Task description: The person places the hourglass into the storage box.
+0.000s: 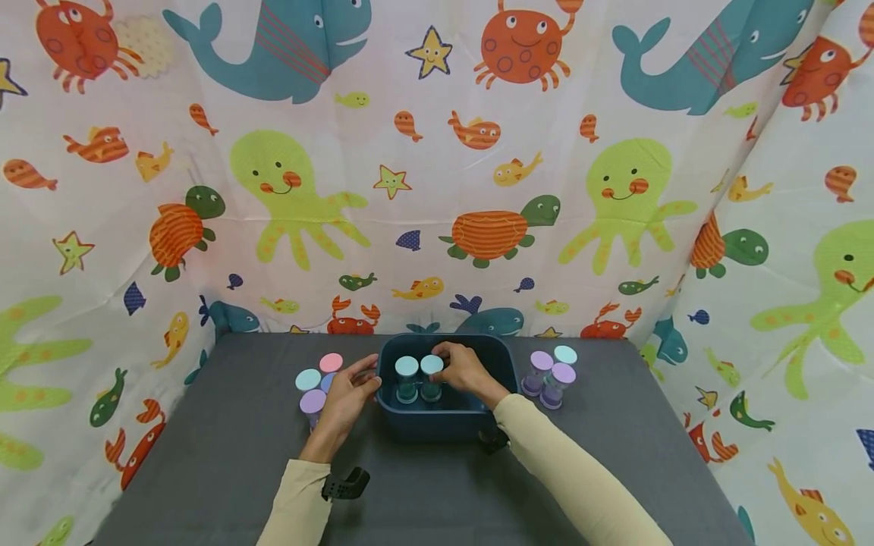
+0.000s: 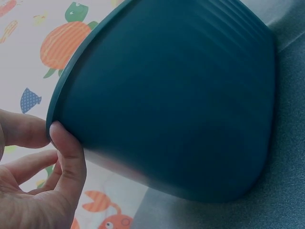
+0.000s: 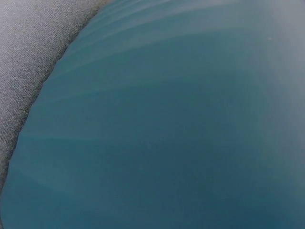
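A dark blue plastic bin (image 1: 437, 426) stands on the table, with two mint-capped sand timers inside, upright and side by side at its left. My right hand (image 1: 466, 369) reaches over the bin and grips the right-hand sand timer (image 1: 432, 365) by its top cap. The other sand timer (image 1: 407, 367) stands just left of it. My left hand (image 1: 348, 398) pinches the bin's left rim between thumb and finger, plain in the left wrist view too. Only the bin's outer wall (image 3: 157, 129) and some table show in the right wrist view.
Left of the bin stand several sand timers with pink, mint, blue and purple caps (image 1: 312, 401), partly behind my left hand. To its right are two purple sand timers (image 1: 563, 374) and a mint cap (image 1: 565, 354). A sea-animal curtain (image 1: 423, 250) hangs behind the grey table (image 1: 225, 455).
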The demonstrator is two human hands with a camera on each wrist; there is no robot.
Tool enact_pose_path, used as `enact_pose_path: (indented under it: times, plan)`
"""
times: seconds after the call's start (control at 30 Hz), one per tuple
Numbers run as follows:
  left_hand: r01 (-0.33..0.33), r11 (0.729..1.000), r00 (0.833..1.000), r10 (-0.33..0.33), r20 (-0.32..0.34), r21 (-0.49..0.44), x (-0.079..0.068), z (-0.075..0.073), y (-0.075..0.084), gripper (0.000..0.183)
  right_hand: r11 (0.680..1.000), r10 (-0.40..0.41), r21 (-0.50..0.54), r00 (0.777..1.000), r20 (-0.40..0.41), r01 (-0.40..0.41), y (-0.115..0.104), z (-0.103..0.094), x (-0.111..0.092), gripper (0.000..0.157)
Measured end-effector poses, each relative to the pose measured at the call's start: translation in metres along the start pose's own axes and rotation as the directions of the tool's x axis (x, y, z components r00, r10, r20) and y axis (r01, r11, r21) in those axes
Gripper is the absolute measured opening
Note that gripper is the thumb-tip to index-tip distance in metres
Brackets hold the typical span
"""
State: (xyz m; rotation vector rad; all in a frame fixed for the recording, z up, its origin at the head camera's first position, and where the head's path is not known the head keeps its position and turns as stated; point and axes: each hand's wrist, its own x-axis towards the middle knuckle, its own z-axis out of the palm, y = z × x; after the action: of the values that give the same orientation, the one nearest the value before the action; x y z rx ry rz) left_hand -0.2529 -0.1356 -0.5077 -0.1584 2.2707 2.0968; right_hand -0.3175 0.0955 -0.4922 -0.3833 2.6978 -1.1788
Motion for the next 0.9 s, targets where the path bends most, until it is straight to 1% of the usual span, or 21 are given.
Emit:
enact_pose_path:
  times: [0.1,0.17,0.33,0.5,0.7,0.77,0.9]
  plan:
    - [-0.002,1.000,1.000,0.002,-0.001,0.001,0.000,-0.001,0.000,0.044,1.000,-0.010,-0.001,1.000,0.007,0.010,-0.001,-0.001,-0.001,0.052]
    - [-0.004,1.000,1.000,0.004,0.000,-0.001,0.000,-0.001,0.001,0.044,1.000,-0.008,0.017,1.000,0.006,0.008,-0.003,-0.003,-0.002,0.055]
    - [-0.005,1.000,1.000,0.005,-0.001,-0.001,0.000,-0.002,0.000,0.044,0.998,-0.015,0.059,0.999,-0.029,0.017,-0.010,-0.011,-0.010,0.057]
    - [0.015,1.000,1.000,-0.015,-0.001,0.000,-0.002,-0.001,-0.001,0.045,0.997,-0.041,0.054,0.995,-0.090,0.046,-0.015,-0.022,-0.022,0.050]
    - [-0.009,1.000,1.000,0.009,0.008,-0.003,-0.001,0.000,0.000,0.045,0.990,-0.053,0.123,0.984,-0.170,0.074,-0.022,-0.038,-0.033,0.044]
    - [-0.004,1.000,1.000,0.004,0.005,-0.004,-0.001,-0.001,0.000,0.045,0.984,-0.062,0.149,0.977,-0.203,0.093,-0.022,-0.043,-0.036,0.043]
    - [0.010,1.000,1.000,-0.010,0.007,-0.003,-0.001,-0.002,-0.001,0.045,0.973,-0.080,0.184,0.955,-0.286,0.136,-0.017,-0.053,-0.045,0.041]
